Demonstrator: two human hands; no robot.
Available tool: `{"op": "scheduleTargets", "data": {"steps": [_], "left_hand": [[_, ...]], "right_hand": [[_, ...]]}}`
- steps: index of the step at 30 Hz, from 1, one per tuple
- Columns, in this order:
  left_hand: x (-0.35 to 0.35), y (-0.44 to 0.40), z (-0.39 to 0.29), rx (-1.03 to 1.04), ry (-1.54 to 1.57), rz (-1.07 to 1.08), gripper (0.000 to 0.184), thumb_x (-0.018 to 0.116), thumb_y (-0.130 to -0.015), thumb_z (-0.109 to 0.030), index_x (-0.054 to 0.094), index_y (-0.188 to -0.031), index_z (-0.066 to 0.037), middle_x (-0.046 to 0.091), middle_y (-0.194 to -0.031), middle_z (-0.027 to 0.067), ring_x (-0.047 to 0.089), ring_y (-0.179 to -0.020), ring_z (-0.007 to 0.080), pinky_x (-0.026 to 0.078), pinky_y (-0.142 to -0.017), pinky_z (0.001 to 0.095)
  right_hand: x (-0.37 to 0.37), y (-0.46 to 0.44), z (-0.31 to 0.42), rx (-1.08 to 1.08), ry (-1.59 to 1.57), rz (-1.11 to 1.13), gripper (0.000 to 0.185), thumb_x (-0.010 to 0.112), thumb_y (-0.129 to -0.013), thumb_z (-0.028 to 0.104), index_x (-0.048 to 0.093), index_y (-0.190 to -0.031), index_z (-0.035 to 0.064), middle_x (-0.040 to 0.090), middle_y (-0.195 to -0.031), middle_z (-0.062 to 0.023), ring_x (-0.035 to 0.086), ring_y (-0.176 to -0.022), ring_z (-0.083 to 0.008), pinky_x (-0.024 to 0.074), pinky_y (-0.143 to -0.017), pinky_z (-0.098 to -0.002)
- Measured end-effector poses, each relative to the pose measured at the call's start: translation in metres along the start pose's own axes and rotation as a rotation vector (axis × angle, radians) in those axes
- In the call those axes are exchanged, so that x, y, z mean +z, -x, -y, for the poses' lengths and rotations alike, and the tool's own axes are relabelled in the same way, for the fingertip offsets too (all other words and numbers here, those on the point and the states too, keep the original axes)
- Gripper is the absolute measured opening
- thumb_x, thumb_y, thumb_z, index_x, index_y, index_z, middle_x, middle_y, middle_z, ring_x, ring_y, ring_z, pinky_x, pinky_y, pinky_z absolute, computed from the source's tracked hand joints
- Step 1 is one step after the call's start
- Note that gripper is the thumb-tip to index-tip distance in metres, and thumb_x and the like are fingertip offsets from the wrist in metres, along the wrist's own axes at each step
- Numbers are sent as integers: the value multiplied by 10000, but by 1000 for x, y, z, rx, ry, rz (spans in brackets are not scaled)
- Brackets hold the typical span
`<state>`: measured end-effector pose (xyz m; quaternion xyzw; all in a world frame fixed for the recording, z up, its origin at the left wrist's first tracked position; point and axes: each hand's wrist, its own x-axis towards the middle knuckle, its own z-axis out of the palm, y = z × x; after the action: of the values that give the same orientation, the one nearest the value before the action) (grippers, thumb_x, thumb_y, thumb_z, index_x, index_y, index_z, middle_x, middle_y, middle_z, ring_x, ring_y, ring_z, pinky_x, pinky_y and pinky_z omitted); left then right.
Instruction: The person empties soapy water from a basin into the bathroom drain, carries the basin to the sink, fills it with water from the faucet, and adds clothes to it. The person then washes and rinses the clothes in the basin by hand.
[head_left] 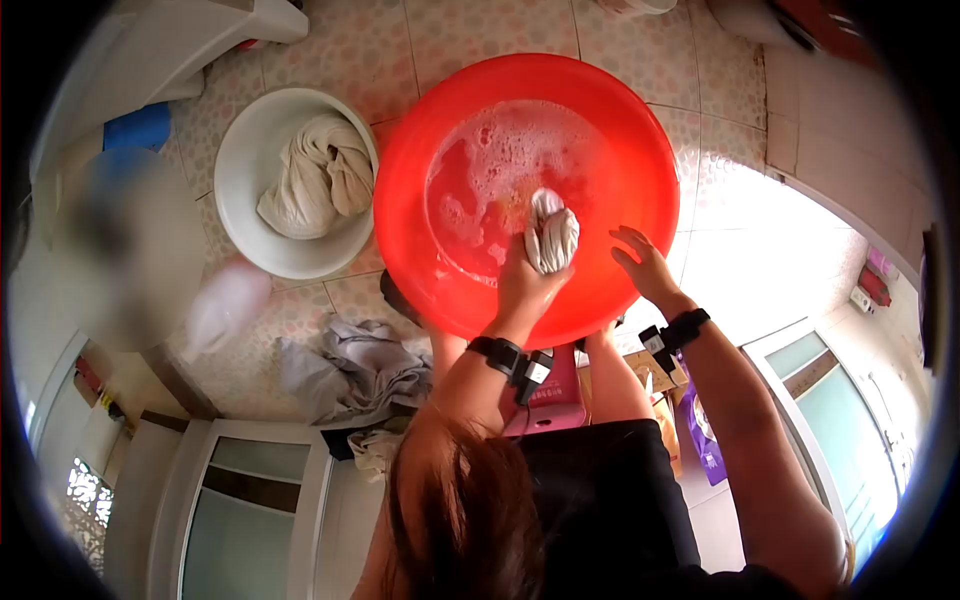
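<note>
My left hand [527,285] is closed round a bunched, wet, whitish cloth [553,236] above the red basin [610,290]. The cloth's folds stick up out of the fist, over the near part of the basin. Over the basin's right side, my right hand [643,262] hangs with its fingers apart and nothing in them. Soapy water [515,150] with white foam covers the basin's bottom.
A white basin [232,190] holding pale cloth [315,180] stands left of the red one. Grey clothes [355,370] lie on the tiled floor at lower left. A pink stool [550,400] and a purple package [703,430] are near my legs.
</note>
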<state>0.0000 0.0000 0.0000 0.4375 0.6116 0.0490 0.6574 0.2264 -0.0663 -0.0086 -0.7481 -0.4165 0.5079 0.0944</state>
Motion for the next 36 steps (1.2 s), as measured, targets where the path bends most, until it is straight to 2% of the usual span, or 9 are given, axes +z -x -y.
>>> {"op": "scheduleTargets", "data": {"steps": [3, 13, 15, 16, 19, 23, 29, 30, 36], "left_hand": [[-32, -50, -13, 357, 230, -165, 703, 798, -626, -231, 403, -1162, -4, 561, -1091, 142, 584, -945, 250, 469, -783, 355], [-200, -28, -21, 24, 833, -497, 627, 596, -860, -316, 328, -1322, 13, 377, -1362, 137, 400, -1224, 201, 358, -998, 345], [-199, -27, -16, 6, 879, -477, 632, 636, -838, -311, 367, -1284, 47, 363, -1369, 134, 444, -1174, 205, 353, -981, 311], [-186, -22, -19, -12, 655, -388, 612, 640, -835, -303, 392, -1267, 53, 358, -1371, 150, 441, -1180, 219, 358, -970, 308], [-164, -25, 13, 43, 59, -536, 503, 640, -829, -271, 485, -1188, 46, 475, -1261, 170, 516, -1074, 217, 410, -889, 304], [-156, -35, 43, -66, 299, -615, 484, 547, -881, -319, 474, -1210, 29, 526, -1209, 141, 545, -1056, 241, 443, -878, 334], [-160, -52, 30, -259, 881, -399, 494, 438, -926, -412, 474, -1232, -26, 535, -1221, 124, 544, -1065, 269, 447, -908, 384], [-160, -52, 27, -269, 933, -340, 502, 438, -926, -419, 466, -1243, -31, 524, -1241, 116, 527, -1090, 271, 431, -929, 397], [-151, -32, 5, -290, 890, -300, 534, 425, -925, -444, 436, -1280, -46, 483, -1299, 89, 475, -1160, 268, 383, -981, 415]], "right_hand": [[5, -50, -15, -14, -111, -62, 306, 612, -827, 203, 603, -1090, 48, 554, -1152, -161, 542, -1073, -282, 427, -888, -331], [1, -10, 23, 202, -148, 67, 281, 603, -821, 186, 605, -1062, 41, 593, -1094, -134, 583, -1003, -263, 451, -845, -320], [-7, -16, 10, -95, -424, 347, 294, 601, -814, 169, 601, -1082, 50, 585, -1124, -129, 572, -1032, -245, 444, -865, -307], [-3, -21, 8, 162, -160, 197, 291, 580, -803, 124, 594, -1086, 57, 582, -1113, -112, 556, -1050, -241, 444, -859, -303], [-10, -19, -11, 12, 295, -341, 266, 562, -793, 88, 592, -1055, 59, 587, -1055, -87, 546, -1025, -237, 446, -838, -320], [-33, -14, -40, 202, 208, -678, 379, 591, -791, 154, 503, -1140, 36, 543, -1061, -171, 545, -932, -266, 448, -799, -358], [-56, -27, -56, 507, -1066, -180, 427, 548, -870, 307, 500, -1196, 36, 589, -970, -45, 543, -894, -145, 410, -772, -253], [-53, -31, -57, 475, -1030, -197, 335, 494, -901, 350, 575, -1052, 63, 584, -931, -4, 516, -892, -117, 394, -788, -342], [-44, -36, -62, 462, -925, -359, 333, 525, -892, 313, 573, -1055, 26, 571, -826, -2, 504, -711, -105, 403, -656, -269]]}}
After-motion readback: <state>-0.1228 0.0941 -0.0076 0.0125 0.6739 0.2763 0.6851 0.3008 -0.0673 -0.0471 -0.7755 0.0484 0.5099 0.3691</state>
